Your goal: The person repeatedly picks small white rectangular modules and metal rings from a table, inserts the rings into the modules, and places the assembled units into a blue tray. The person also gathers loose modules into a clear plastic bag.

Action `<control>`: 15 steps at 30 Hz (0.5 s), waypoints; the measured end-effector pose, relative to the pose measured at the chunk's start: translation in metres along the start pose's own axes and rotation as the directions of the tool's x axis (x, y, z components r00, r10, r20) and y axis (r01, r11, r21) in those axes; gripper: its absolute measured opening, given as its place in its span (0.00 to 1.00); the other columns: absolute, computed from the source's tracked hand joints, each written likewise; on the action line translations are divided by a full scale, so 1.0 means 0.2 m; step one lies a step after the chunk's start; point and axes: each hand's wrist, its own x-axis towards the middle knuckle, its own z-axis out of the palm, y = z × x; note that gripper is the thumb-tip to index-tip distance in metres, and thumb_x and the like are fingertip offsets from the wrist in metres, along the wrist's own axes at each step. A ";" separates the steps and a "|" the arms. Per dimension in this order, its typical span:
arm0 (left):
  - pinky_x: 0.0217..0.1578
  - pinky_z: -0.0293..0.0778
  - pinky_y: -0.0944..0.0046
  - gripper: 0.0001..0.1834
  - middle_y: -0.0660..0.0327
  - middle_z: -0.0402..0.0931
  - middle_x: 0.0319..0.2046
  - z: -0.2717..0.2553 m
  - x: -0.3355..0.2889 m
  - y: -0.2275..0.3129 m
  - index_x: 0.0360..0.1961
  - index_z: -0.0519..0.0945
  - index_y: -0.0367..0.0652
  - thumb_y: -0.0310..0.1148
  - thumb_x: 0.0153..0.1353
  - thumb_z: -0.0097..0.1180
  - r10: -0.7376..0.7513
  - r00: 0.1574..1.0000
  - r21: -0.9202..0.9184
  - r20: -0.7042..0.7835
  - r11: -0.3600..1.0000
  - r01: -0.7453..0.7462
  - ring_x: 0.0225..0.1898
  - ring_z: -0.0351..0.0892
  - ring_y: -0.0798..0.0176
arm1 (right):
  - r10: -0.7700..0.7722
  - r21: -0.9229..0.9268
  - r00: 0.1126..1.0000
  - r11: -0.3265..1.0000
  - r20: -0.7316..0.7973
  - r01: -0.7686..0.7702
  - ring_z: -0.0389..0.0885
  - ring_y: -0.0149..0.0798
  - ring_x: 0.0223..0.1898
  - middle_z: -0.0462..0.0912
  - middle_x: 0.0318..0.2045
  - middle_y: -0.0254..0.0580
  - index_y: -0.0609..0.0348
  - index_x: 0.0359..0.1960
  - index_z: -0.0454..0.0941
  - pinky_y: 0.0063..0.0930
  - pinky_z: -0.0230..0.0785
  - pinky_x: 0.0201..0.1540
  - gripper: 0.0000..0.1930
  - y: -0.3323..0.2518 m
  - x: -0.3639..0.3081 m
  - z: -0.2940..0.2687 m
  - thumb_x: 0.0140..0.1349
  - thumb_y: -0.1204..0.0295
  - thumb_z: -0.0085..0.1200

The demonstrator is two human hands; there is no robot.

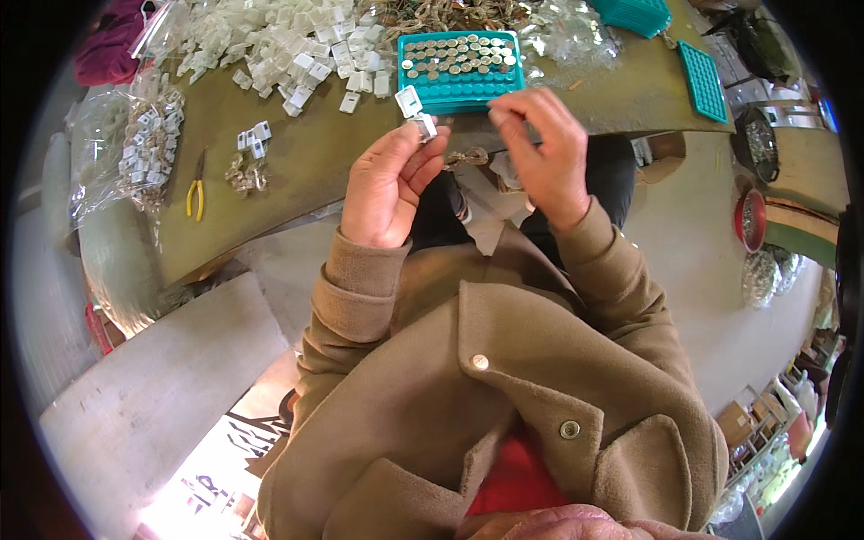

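Observation:
My left hand (389, 184) pinches a small white plastic case (423, 126) with its lid (409, 101) swung up, just in front of a teal tray (461, 104). Rows of small round shiny metal discs (461, 56) fill the far part of that tray, while the near rows show bare round pockets. Right of the case, at the tray's near right corner, my right hand (551, 153) is raised with thumb and forefinger brought together. Whatever those fingertips may hold is too small to make out.
A big heap of white cases (297, 45) covers the table's far left. Yellow-handled pliers (195, 187) lie near a few loose cases (255, 139) and a bag of cases with cords (148, 148). Another teal tray (702, 81) sits at the right edge. Clear plastic bags (571, 36) lie behind.

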 end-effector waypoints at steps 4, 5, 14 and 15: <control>0.41 0.82 0.69 0.10 0.55 0.83 0.44 0.04 0.01 -0.04 0.47 0.78 0.37 0.30 0.69 0.54 0.038 0.999 0.170 0.015 0.985 -0.040 0.42 0.85 0.67 | 0.071 -0.157 0.994 0.984 -0.078 -0.083 0.75 0.30 0.28 0.79 0.29 0.40 0.63 0.40 0.83 0.24 0.68 0.32 0.06 0.13 0.13 -0.08 0.61 0.79 0.60; 0.41 0.81 0.69 0.09 0.54 0.83 0.44 0.05 0.01 -0.05 0.47 0.77 0.37 0.29 0.69 0.53 0.053 0.998 0.182 0.040 0.981 -0.059 0.42 0.85 0.66 | 0.051 -0.179 0.996 0.982 -0.073 -0.063 0.76 0.34 0.27 0.79 0.29 0.40 0.61 0.39 0.84 0.25 0.69 0.32 0.06 0.17 0.16 -0.08 0.61 0.78 0.60; 0.41 0.81 0.68 0.08 0.53 0.83 0.42 0.07 0.03 -0.12 0.45 0.77 0.35 0.27 0.68 0.54 -0.007 0.998 0.211 0.058 0.977 -0.006 0.38 0.84 0.66 | -0.059 -0.320 0.998 0.946 0.003 0.056 0.81 0.46 0.31 0.80 0.31 0.38 0.51 0.37 0.86 0.36 0.73 0.34 0.06 0.27 0.21 -0.04 0.58 0.72 0.62; 0.41 0.81 0.68 0.08 0.53 0.83 0.42 0.08 0.03 -0.12 0.45 0.77 0.35 0.28 0.68 0.55 -0.022 0.998 0.213 0.051 0.977 0.011 0.39 0.84 0.67 | -0.071 -0.338 0.997 0.938 0.014 0.072 0.81 0.46 0.32 0.80 0.31 0.38 0.51 0.37 0.85 0.36 0.73 0.35 0.06 0.26 0.22 -0.04 0.57 0.73 0.62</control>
